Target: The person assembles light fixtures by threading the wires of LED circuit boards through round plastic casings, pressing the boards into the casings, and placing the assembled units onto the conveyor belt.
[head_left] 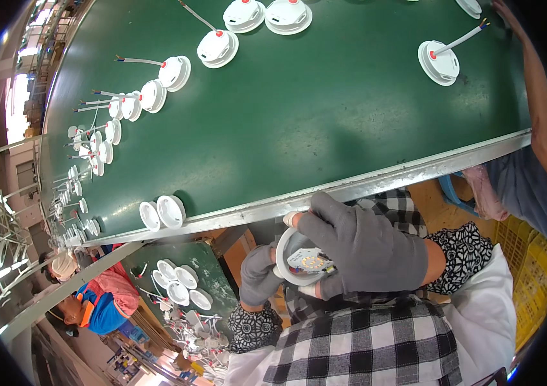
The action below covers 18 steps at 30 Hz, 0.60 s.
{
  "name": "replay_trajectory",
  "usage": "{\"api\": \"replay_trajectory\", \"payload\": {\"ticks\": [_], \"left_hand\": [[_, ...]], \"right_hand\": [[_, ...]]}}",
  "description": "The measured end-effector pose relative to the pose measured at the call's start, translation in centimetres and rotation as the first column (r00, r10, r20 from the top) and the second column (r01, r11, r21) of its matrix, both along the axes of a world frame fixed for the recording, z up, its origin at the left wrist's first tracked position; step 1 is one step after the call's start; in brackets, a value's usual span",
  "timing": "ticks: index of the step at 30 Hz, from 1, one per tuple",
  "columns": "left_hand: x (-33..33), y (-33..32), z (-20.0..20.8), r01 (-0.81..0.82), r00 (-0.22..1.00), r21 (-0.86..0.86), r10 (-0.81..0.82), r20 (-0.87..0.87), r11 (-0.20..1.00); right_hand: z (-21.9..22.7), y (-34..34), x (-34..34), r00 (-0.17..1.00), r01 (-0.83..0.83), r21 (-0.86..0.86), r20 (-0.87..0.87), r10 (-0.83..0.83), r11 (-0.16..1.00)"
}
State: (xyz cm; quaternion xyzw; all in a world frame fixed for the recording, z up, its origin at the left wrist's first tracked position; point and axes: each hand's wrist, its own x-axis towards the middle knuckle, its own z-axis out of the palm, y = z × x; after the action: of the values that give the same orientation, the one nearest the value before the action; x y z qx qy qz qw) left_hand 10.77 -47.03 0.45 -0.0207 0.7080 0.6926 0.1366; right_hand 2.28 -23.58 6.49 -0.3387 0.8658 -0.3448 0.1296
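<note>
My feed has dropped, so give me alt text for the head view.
The left hand and right hand, both gloved, hold a round white housing, circuit board exposed, beside a green work surface. Round white units, some trailing wires, line its left side.

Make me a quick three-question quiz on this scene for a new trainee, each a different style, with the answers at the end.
1. What shows inside the round white housing?
2. True or false: the left hand and right hand both touch it.
3. The long work surface is: A. red, B. green, C. yellow.

Key: 1. A circuit board with yellow spots; 2. True; 3. B.
</note>
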Motion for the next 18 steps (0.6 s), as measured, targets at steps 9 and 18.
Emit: {"api": "replay_trajectory", "payload": {"ticks": [9, 18], "left_hand": [[-0.5, 2.0, 4.2, 0.15, 0.972, 0.162, -0.175, 0.154, 0.975], [1.1, 2.4, 4.1, 0.41, 0.88, -0.04, -0.384, 0.278, 0.911]], "right_hand": [[-6.1, 1.2, 0.2, 0.872, -0.046, -0.538, 0.389, 0.296, 0.842], [-2.3, 1.6, 2.3, 0.932, -0.269, -0.164, 0.203, 0.299, 0.949]]}}
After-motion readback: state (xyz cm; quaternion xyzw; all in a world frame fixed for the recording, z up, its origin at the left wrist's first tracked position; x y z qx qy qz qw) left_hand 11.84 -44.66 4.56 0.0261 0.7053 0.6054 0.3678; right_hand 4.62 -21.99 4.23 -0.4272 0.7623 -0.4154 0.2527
